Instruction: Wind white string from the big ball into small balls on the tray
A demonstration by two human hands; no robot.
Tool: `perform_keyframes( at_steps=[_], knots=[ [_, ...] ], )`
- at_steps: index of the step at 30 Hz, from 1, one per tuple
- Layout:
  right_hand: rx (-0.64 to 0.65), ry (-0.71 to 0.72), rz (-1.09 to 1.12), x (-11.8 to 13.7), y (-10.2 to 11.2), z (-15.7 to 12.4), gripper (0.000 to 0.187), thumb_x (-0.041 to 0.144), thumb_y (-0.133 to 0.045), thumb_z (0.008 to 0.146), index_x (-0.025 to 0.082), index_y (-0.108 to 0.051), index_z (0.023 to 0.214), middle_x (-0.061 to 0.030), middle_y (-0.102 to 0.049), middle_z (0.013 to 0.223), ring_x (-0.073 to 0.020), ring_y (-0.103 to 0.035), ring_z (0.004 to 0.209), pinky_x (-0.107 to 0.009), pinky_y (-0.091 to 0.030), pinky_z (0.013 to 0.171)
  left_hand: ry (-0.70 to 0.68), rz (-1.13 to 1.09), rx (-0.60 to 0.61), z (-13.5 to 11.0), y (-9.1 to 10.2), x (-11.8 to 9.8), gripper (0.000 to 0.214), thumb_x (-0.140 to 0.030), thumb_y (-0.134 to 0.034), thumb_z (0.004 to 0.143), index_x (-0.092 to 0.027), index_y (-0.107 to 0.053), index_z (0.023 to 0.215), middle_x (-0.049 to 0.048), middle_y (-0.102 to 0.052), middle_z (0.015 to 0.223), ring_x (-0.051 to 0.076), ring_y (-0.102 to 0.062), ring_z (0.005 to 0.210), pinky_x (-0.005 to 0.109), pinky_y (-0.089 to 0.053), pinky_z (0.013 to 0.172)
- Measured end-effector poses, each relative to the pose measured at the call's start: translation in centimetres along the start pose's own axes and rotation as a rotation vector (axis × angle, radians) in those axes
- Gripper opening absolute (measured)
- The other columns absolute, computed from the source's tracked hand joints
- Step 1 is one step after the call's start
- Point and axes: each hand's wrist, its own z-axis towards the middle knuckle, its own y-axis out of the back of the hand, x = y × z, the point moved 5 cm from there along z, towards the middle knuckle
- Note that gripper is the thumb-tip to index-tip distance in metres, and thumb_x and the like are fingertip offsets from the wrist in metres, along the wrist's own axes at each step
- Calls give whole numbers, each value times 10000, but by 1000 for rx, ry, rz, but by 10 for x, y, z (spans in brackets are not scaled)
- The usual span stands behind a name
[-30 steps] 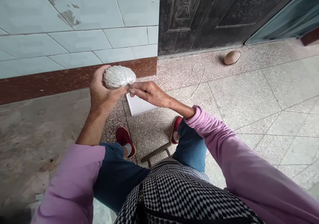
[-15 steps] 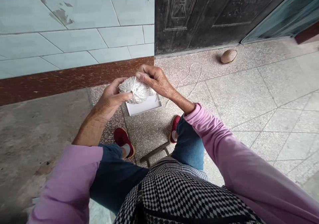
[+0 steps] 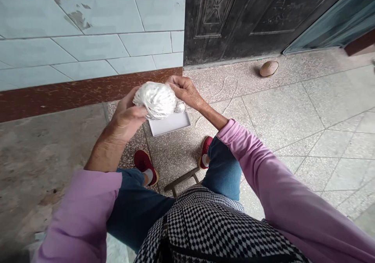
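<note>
A thick ball of white yarn (image 3: 155,100) rests in my left hand (image 3: 124,116), whose fingers and thumb wrap its left side. At the ball's upper right edge, my right hand (image 3: 186,91) has its fingertips pinched together on the yarn; a single strand between them is too fine to make out. Below the ball, a shallow white box (image 3: 170,124) lies on the floor between my feet. A small white ball (image 3: 179,107) shows at the box's back right, partly hidden by the yarn and my right hand.
A loose white string (image 3: 233,93) loops over the floor right of my right wrist. Against the dark door (image 3: 228,21) sits a rounded brownish object (image 3: 268,68). A tiled wall (image 3: 88,46) stands ahead. Part of a stool frame (image 3: 181,179) shows between my red shoes (image 3: 145,165).
The yarn ball has turned and come up and left in my left hand, showing a rounder side. My right hand has shifted slightly right, and the small white ball shows more clearly.
</note>
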Motion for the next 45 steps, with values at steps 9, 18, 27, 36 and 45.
perform_keyframes(
  at_steps=[9,18,27,36,45],
  knots=[
    [329,53,-173,-15,-56,-22,329,203,-601,1376,188,-714,1067,-32,-729,1035,-210,-654,1020,-335,-523,1055,-316,111,-354,28,41,5,1028,-715,-1150,483,-281,-693,1295,110,-812,1291,419,-802,1331,720,-744,1195],
    [239,153,-133,16,-41,-33,394,457,-639,1398,217,-792,1127,-56,-794,1084,-240,-748,1058,-379,-622,1056,-398,656,-480,26,60,17,1049,-393,-1105,513,-240,-635,1439,111,-782,1413,336,-782,1257,550,-650,1229],
    [-46,165,-153,-1,1,-6,605,809,-687,1266,318,-673,912,-79,-774,957,-243,-665,981,-426,-602,932,27,407,-166,9,21,16,949,-559,-1093,588,-209,-782,1414,146,-875,1357,362,-809,1230,479,-694,1036],
    [-62,74,47,11,-3,-3,707,814,-844,1221,322,-510,838,-11,-587,818,-220,-598,927,-376,-556,808,165,25,213,-5,-2,17,728,-717,-1052,863,-244,-842,1376,199,-893,1422,471,-848,1404,599,-795,1102],
    [9,120,-21,21,1,-5,736,863,-827,1204,340,-497,803,-10,-595,792,-212,-602,936,-369,-603,858,233,92,163,-4,-7,26,841,-685,-1122,801,-234,-848,1456,163,-910,1361,351,-883,1159,403,-741,899]
  ],
)
